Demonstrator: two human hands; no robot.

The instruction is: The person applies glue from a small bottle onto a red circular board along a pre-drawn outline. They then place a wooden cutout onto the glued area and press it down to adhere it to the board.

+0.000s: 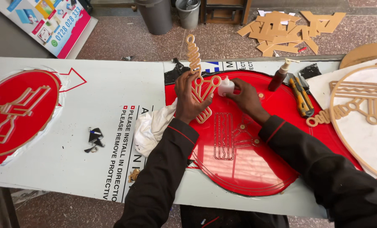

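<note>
My left hand (188,99) holds up a tan cut-out piece shaped like scissors with wavy blades (195,71), tilted above a large round red panel (260,169). My right hand (245,97) grips a small white squeeze bottle (225,86), its tip close to the tan piece. The red panel has engraved outlines of a comb and scissors near its middle. A white cloth (152,126) lies beside my left forearm.
A brown bottle with a white pump (279,78) and a yellow utility knife (302,98) lie at the red panel's far edge. A white round panel with tan cut-outs (365,135) sits right, a finished red sign (15,112) left. Tan offcuts (289,31) and grey bins (157,14) are on the floor.
</note>
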